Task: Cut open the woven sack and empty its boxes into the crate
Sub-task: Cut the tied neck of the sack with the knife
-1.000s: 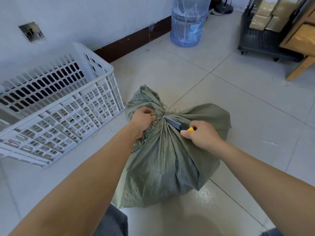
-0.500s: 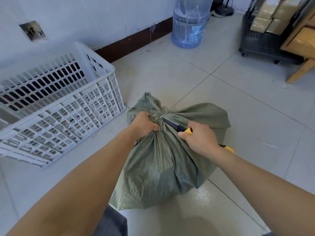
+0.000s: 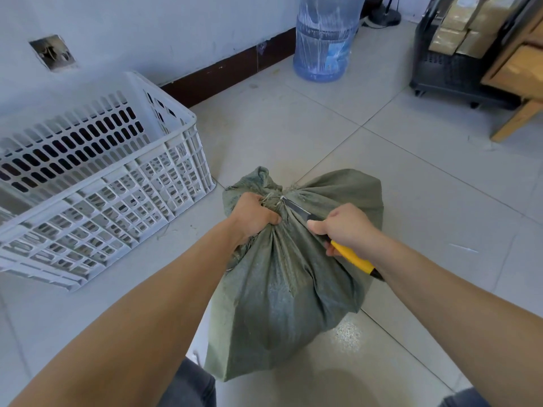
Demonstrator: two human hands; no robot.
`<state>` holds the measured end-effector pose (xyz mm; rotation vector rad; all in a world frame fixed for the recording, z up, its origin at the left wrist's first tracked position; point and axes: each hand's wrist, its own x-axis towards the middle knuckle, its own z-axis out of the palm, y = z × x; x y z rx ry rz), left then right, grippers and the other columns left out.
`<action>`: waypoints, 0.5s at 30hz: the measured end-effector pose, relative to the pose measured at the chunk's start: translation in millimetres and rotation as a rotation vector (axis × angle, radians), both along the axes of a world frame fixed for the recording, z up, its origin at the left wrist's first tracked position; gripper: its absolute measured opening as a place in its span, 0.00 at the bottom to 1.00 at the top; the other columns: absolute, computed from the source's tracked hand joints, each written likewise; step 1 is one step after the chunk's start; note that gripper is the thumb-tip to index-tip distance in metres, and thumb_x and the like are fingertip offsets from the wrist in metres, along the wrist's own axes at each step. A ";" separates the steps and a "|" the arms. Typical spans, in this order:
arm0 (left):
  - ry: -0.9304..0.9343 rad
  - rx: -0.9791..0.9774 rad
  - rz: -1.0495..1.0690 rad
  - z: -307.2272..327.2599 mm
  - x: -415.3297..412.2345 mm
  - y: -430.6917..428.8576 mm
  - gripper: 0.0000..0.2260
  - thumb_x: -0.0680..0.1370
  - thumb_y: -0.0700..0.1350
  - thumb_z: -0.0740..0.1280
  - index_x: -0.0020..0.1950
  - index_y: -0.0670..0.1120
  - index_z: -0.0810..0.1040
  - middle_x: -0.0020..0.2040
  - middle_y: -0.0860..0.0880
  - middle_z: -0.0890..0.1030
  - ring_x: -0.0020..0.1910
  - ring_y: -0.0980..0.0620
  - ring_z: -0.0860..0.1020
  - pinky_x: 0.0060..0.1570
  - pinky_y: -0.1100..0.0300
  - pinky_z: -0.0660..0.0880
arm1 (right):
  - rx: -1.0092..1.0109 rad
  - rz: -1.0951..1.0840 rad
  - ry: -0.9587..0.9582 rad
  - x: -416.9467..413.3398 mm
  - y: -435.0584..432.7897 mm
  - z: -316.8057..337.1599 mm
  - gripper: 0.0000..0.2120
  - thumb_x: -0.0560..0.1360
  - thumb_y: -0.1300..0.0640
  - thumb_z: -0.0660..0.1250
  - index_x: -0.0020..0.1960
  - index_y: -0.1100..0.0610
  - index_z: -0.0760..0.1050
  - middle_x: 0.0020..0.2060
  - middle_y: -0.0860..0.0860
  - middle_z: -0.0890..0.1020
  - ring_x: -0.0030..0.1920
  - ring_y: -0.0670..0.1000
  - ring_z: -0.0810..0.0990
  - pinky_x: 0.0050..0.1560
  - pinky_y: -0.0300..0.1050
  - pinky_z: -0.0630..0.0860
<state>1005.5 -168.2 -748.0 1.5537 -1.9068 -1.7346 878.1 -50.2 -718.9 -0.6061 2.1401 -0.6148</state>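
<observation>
A grey-green woven sack [image 3: 282, 295] stands on the tiled floor, its mouth bunched and tied with string. My left hand [image 3: 252, 215] grips the gathered neck just left of the tie. My right hand [image 3: 343, 227] holds a yellow-handled utility knife [image 3: 352, 258], whose blade tip [image 3: 289, 204] touches the tie at the neck. The white slatted plastic crate [image 3: 97, 177] sits on the floor to the left of the sack; its visible interior holds nothing. The boxes inside the sack are hidden.
A blue water jug [image 3: 323, 39] stands by the wall at the back. A black cart [image 3: 449, 69] with wrapped parcels and a wooden furniture leg [image 3: 517, 121] fill the back right. Bare floor tiles lie right of the sack.
My right hand has drawn back toward me, showing more of the yellow handle. The sack's neck has shifted slightly while the blade stays at the tie. My left hand keeps its grip.
</observation>
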 end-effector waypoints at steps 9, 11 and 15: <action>-0.023 -0.058 -0.032 -0.9 0.0 3.8 0.12 0.68 0.33 0.72 0.51 0.34 0.81 0.45 0.39 0.83 0.41 0.43 0.81 0.47 0.48 0.80 | 0.008 -0.150 -0.245 4.4 0.0 6.7 0.14 0.74 0.53 0.71 0.39 0.63 0.74 0.31 0.57 0.77 0.30 0.55 0.75 0.25 0.43 0.77; -0.035 -0.075 -0.067 -2.7 2.3 0.5 0.10 0.68 0.33 0.72 0.49 0.35 0.81 0.46 0.39 0.83 0.44 0.41 0.82 0.48 0.49 0.80 | 0.065 -0.202 -0.506 0.1 3.0 14.1 0.13 0.75 0.53 0.70 0.41 0.63 0.74 0.31 0.57 0.77 0.29 0.52 0.76 0.25 0.39 0.75; -0.138 -0.138 -0.142 -3.3 2.1 -3.7 0.06 0.68 0.35 0.72 0.42 0.39 0.78 0.39 0.42 0.76 0.38 0.49 0.73 0.39 0.56 0.70 | 0.090 0.187 0.307 -6.6 5.2 4.6 0.17 0.73 0.48 0.71 0.37 0.57 0.68 0.31 0.52 0.73 0.34 0.56 0.73 0.31 0.44 0.69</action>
